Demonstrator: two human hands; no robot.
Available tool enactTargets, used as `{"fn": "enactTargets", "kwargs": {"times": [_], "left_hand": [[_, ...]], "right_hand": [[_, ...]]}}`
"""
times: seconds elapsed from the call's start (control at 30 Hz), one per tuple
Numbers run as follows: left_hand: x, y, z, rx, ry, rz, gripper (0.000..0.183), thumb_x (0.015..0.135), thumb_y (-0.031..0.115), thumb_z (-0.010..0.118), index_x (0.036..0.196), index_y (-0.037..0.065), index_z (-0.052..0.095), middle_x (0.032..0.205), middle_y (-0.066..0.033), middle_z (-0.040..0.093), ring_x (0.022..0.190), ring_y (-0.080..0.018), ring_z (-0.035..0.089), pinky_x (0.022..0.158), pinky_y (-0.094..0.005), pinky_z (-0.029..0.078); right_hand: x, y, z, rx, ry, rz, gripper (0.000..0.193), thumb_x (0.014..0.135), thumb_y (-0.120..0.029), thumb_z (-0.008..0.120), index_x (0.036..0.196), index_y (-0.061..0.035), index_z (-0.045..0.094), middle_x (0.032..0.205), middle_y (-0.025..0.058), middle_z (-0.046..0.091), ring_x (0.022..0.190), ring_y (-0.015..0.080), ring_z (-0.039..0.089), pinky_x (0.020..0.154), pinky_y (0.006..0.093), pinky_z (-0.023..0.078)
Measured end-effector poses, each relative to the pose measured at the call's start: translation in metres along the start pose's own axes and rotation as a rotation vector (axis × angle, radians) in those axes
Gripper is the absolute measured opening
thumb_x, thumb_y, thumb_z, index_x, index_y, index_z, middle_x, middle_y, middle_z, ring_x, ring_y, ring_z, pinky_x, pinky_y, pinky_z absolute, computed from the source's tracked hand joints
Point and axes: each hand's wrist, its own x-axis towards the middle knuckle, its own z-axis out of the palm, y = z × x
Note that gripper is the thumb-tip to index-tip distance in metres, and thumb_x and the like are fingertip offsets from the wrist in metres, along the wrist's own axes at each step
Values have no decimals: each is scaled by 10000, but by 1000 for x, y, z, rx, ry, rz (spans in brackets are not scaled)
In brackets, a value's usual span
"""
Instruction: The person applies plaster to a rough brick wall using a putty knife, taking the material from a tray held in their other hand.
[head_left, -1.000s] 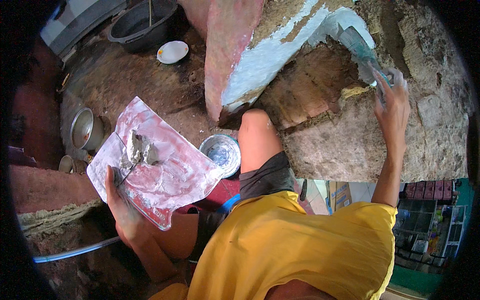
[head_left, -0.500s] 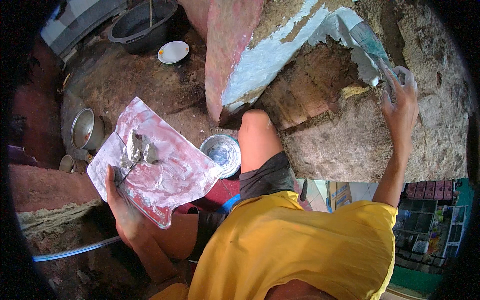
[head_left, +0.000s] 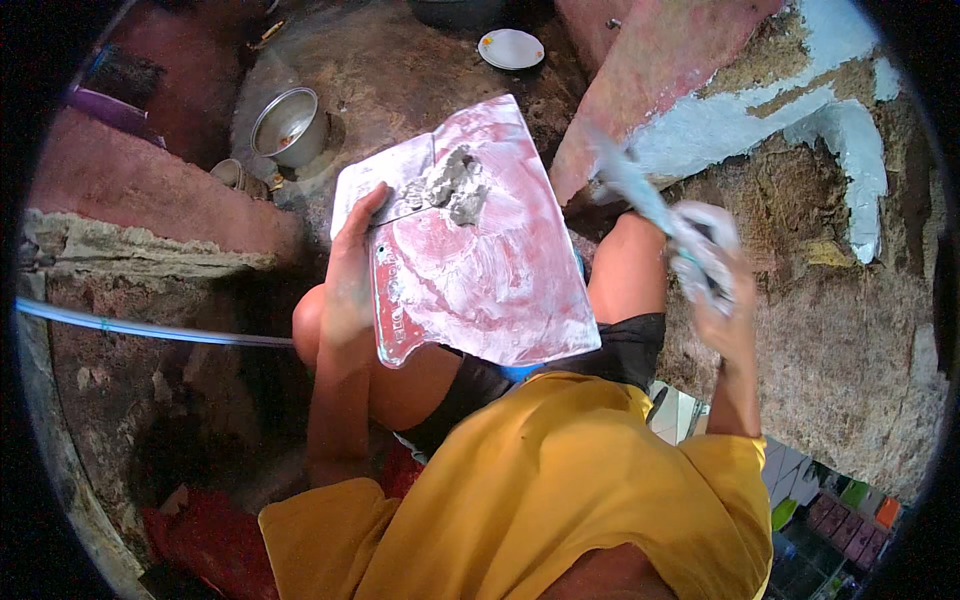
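Note:
My left hand (head_left: 355,235) grips the left edge of a red plastic board (head_left: 545,290) smeared with white, its thumb lying on top. A grey-white lump of putty (head_left: 462,190) sits on the board's upper part. To the right of the board, my right hand (head_left: 718,285) is closed round the handle of a putty knife (head_left: 635,190). Motion smears the knife and the whitish fingers. The blade points up and left, apart from the board, in front of the pink wall corner. Wet white putty (head_left: 860,190) coats part of the rough masonry at the upper right.
On the brown ground stand a metal pot (head_left: 290,128) and a white plate (head_left: 511,49), with a dark basin (head_left: 455,10) at the top edge. A blue-white hose (head_left: 150,328) runs in from the left. Rough masonry (head_left: 800,330) lies close on my right.
My right hand has pulled the putty knife away from the masonry, leftward toward the board. The board now sits higher and nearer the middle. The view has turned, shifting the surroundings.

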Motion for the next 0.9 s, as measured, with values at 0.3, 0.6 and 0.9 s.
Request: {"fn": "enactTargets", "kwargs": {"times": [0.3, 0.6, 0.9], "left_hand": [[-2, 3, 0, 29, -7, 128, 363, 887, 224, 501, 1162, -14, 502, 1080, -163, 606, 937, -258, 622, 864, -382, 494], [-1, 4, -15, 60, 40, 185, 363, 890, 207, 493, 1189, 3, 471, 1093, -160, 589, 976, -258, 599, 876, -397, 479], [-12, 0, 0, 89, 60, 182, 371, 885, 225, 508, 1189, 14, 479, 1073, -135, 601, 939, -237, 610, 855, -372, 487]], "right_hand": [[24, 13, 23, -228, -119, -227, 453, 706, 10, 558, 1117, -165, 630, 1104, 125, 548, 994, 318, 542, 831, 387, 451], [8, 20, 0, -257, -26, -106, 488, 666, 38, 556, 1104, -163, 634, 1098, 116, 556, 992, 332, 539, 820, 389, 457], [20, 33, 17, -526, -91, -283, 514, 682, -9, 563, 1140, -235, 620, 1111, 69, 554, 912, 282, 535, 777, 369, 449]]}}
